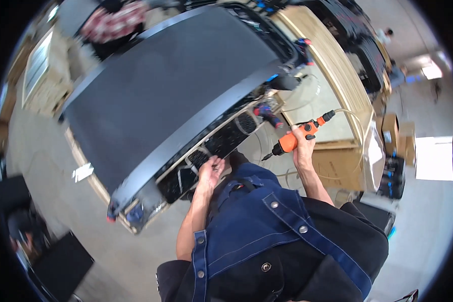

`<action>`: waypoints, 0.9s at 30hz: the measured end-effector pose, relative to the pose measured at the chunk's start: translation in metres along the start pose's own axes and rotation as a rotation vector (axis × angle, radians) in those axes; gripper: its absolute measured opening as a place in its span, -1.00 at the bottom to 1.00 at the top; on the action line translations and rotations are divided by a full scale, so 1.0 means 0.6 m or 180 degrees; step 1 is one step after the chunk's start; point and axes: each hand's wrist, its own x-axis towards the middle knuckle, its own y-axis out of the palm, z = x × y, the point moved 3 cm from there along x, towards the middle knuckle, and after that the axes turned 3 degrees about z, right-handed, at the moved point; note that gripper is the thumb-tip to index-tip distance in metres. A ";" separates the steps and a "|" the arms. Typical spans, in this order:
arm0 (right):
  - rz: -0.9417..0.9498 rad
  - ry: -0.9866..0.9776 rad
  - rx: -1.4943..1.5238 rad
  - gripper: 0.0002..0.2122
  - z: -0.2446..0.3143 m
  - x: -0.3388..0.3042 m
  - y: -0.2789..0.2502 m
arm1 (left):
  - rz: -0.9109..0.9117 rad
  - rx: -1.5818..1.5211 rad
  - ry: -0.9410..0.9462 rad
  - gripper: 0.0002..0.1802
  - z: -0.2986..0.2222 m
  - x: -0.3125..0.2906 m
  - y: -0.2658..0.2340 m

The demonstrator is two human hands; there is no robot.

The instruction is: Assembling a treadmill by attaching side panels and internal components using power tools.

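Observation:
In my right hand (304,151) is an orange and black power screwdriver (288,143), its bit pointing left and down. A thin hose or cable runs from its back end. My left hand (211,172) is over a row of black trays (221,141) along the near side of the large dark panel (171,80). Its fingers are curled together; whatever they hold, if anything, is too small to make out. Between the hands and the panel's right end, a red and blue tool or clamp (268,115) rests at the tray row.
A wooden frame (332,65) and a cardboard box (334,166) stand at the right. More cartons (390,133) are beyond it. At the far left is a wooden crate (48,73). A person in a checked shirt (113,22) is across the panel.

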 end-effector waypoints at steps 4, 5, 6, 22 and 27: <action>-0.0636 -0.0090 0.0539 -0.76 -0.070 0.168 -0.140 | -0.0726 -0.0120 0.0276 -0.70 0.013 0.165 -0.032; -0.0668 -0.0233 0.0333 -0.76 -0.086 0.225 -0.164 | -0.1015 -0.0379 0.0452 -0.62 0.016 0.191 -0.039; -0.0617 -0.0329 0.0159 -0.74 -0.113 0.284 -0.193 | -0.0763 -0.0244 0.0423 -0.43 0.020 0.210 -0.036; 0.1112 -0.0067 -0.3150 -0.77 -0.541 0.782 -0.238 | -0.1083 0.0285 0.0336 -0.73 0.159 0.140 0.156; 0.0678 -0.0136 -0.2272 -0.65 -0.500 0.699 -0.293 | -0.0772 0.1717 0.0473 -0.63 0.204 0.212 0.341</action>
